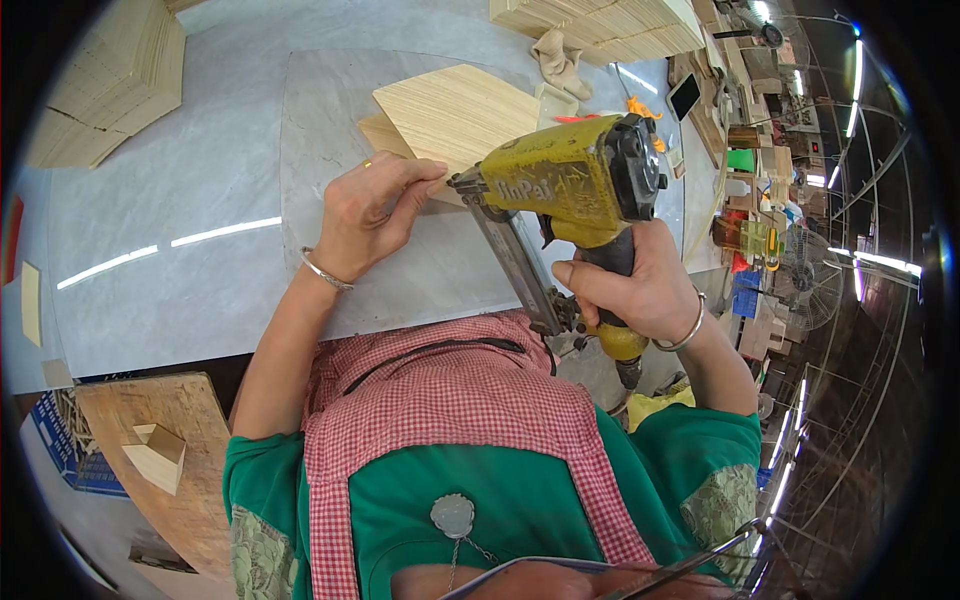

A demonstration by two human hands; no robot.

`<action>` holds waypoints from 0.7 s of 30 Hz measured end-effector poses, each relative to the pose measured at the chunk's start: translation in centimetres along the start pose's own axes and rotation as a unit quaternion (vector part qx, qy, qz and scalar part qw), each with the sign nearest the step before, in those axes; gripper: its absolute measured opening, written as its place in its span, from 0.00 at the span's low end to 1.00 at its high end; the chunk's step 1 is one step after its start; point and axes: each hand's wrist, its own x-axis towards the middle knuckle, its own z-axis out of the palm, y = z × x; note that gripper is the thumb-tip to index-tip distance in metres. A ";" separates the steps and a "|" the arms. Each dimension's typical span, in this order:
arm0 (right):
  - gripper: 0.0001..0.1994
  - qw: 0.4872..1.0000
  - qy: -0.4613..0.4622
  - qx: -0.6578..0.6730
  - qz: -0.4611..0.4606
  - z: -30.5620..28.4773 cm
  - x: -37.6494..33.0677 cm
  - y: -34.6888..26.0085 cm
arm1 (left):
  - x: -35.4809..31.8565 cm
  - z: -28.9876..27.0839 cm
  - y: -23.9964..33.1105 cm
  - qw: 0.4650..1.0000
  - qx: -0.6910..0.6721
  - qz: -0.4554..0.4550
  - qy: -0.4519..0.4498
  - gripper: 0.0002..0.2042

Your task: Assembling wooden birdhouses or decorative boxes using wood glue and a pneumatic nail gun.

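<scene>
My right hand (645,285) is wrapped around the black grip of a worn yellow nail gun (560,175). The gun lies on its side, its nose pointing left to the near corner of a pale wooden panel (455,115). At that same corner my left hand (370,215) pinches the wood between thumb and fingers, very close to the nose. Another wooden piece (385,135) shows partly from under the panel, at an angle to it. Whether the nose touches the wood cannot be made out.
Stacks of wooden pieces stand at the far left (120,85) and far back (610,25). A crumpled cloth glove (560,65) and a phone (684,97) lie behind the gun. On a brown board (160,420) at lower left sits a small folded wooden piece (157,458). A fan (805,275) stands right.
</scene>
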 end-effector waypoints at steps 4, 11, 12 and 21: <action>0.08 1.000 0.002 -0.013 0.006 0.1 0.0 -0.2 | 0.1 -0.4 -0.2 1.000 -0.010 -0.022 -0.017 0.10; 0.07 1.000 0.002 -0.027 0.001 0.2 -0.3 -0.4 | 0.4 -0.2 -0.2 0.979 -0.111 -0.173 0.000 0.13; 0.07 1.000 0.006 -0.030 -0.002 0.3 -0.2 -0.4 | 0.4 -0.2 -0.2 0.975 -0.117 -0.188 -0.002 0.13; 0.06 0.999 0.005 -0.035 0.002 0.3 -0.1 -0.4 | 0.4 0.0 -0.1 0.974 -0.111 -0.198 0.004 0.13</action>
